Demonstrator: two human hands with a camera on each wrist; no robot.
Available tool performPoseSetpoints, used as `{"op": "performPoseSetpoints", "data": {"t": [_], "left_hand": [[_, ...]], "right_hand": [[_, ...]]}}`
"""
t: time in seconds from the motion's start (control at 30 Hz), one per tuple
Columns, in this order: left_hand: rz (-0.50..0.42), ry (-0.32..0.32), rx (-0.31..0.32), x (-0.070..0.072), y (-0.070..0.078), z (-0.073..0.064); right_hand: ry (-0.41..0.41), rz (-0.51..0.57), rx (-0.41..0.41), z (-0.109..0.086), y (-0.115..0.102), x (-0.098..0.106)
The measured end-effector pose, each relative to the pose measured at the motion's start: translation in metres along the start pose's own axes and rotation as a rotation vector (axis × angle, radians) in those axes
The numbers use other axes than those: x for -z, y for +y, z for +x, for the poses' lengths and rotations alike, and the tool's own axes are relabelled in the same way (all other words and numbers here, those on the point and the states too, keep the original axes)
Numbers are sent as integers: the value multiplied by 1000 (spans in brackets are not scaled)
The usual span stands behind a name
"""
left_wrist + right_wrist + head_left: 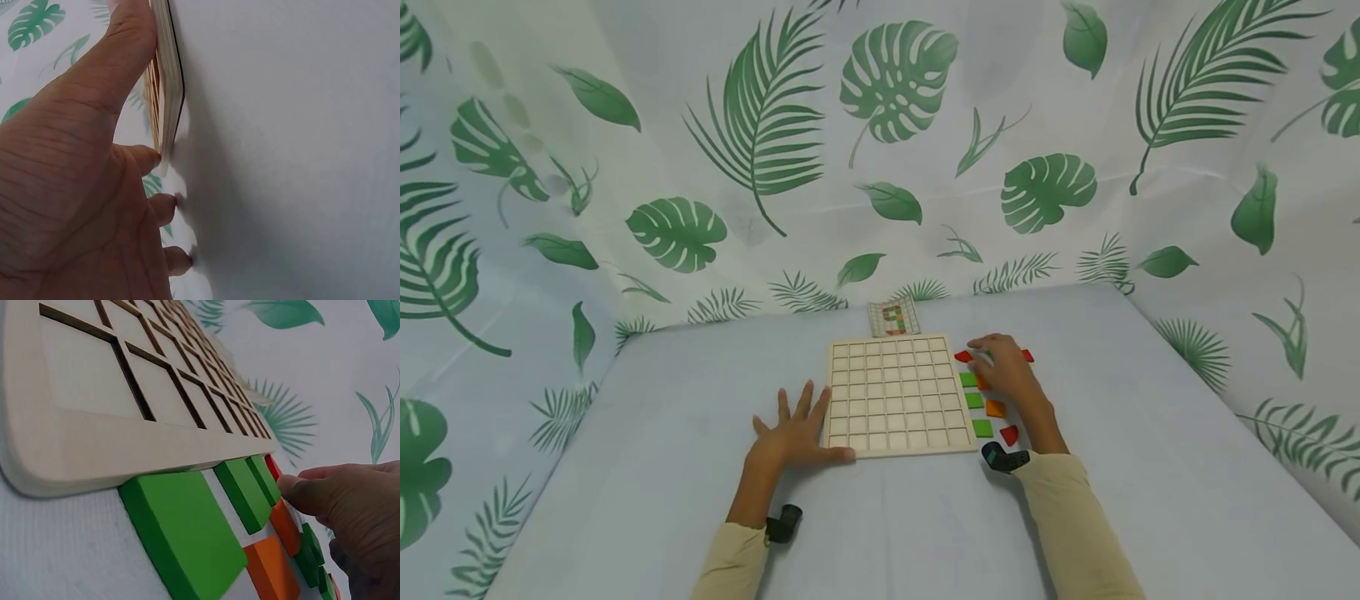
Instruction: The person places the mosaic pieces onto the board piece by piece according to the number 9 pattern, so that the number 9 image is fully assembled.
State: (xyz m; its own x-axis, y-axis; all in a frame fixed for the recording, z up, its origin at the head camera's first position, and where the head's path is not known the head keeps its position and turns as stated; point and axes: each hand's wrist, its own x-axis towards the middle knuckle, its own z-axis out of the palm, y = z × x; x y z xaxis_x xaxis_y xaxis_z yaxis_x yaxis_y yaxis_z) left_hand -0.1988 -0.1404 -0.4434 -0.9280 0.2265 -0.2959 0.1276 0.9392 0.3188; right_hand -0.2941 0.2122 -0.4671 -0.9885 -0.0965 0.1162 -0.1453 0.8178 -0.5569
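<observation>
Left hand (792, 435) touches board (895, 396); right hand (1007, 368), perhaps, tiles (974, 401).

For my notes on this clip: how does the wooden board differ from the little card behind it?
Size: the wooden board is much larger than the card.
Look: every cell of the wooden board is bare and pale, while the card shows some coloured squares.
Shared: both are marked with a grid.

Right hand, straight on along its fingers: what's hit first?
Likely the red tile by the right hand's fingertips, then the board. Fingertip height is unclear: they may already touch the tile, or pass over it.
</observation>
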Motion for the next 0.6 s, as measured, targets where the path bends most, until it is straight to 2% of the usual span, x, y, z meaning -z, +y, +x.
{"op": "performPoseSetpoints", "data": {"t": [0.13, 0.3, 0.6], "left_hand": [[-7, 2, 3, -2, 0, 2], [-10, 7, 14, -2, 1, 1], [-25, 16, 6, -5, -1, 2]], "right_hand": [[-15, -13, -15, 1, 1, -3], [-10, -40, 18, 3, 0, -4], [-8, -60, 6, 2, -1, -3]]}}
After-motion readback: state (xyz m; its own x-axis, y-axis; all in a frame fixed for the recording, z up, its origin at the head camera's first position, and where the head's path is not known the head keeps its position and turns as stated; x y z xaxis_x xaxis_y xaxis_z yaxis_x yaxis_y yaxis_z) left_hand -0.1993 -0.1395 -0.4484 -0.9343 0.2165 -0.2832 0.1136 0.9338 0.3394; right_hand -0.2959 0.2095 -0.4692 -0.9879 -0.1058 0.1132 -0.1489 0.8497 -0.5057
